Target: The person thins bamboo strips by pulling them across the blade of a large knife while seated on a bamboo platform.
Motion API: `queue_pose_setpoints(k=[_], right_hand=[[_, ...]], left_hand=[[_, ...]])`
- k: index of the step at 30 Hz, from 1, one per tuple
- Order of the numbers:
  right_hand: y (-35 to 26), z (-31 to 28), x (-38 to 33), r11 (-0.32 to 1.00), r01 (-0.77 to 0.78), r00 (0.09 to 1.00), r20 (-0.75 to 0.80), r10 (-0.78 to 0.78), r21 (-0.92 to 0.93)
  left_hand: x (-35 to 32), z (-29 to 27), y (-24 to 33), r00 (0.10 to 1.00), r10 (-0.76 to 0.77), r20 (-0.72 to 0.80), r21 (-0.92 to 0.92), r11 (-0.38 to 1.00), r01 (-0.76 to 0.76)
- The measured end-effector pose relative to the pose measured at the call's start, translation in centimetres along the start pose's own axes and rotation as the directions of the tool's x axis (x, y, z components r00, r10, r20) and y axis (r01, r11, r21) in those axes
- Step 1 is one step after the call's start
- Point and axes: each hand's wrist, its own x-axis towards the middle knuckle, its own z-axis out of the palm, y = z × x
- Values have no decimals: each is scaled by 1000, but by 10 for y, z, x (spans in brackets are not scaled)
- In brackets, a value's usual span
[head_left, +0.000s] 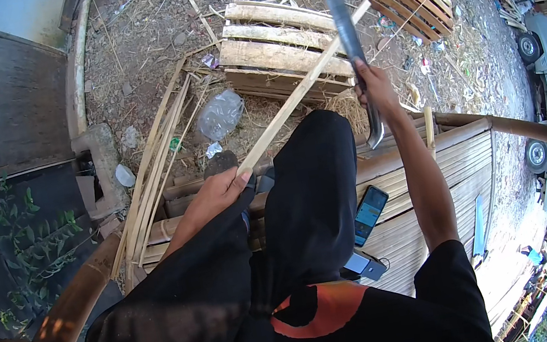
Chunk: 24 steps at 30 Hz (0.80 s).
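Centre of frame: I see the left hand (217, 196) gripping a wooden slat (303, 87), the right hand (378, 88) grasping a machete (341, 13); a stroke glancing off could, I judge, cut the knee (327, 125).

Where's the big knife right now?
In the head view, the big knife is right of centre near the top, gripped in the right hand, its blade crossing in front of the pale wooden strip.

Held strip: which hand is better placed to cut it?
Right hand, likely: it grips the knife, which crosses the strip in view, contact unclear. The left hand holds the strip's near end.
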Motion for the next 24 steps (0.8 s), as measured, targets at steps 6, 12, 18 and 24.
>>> queue_pose_setpoints(k=[6,12,18,24], right_hand=[[-6,0,-12,994,63,995,87,-55,-92],[-8,43,-39,981,19,961,273,36,-195],[-9,22,-11,994,96,991,97,-90,-56],[0,69,-46,989,67,953,301,-26,-129]], left_hand=[[-6,-2,3,1000,-23,-9,-29,999,22],[-3,-5,-8,999,-38,8,18,999,38],[0,-1,-15,998,58,-17,-76,995,-59],[3,-3,-22,998,50,-50,-45,998,-52]])
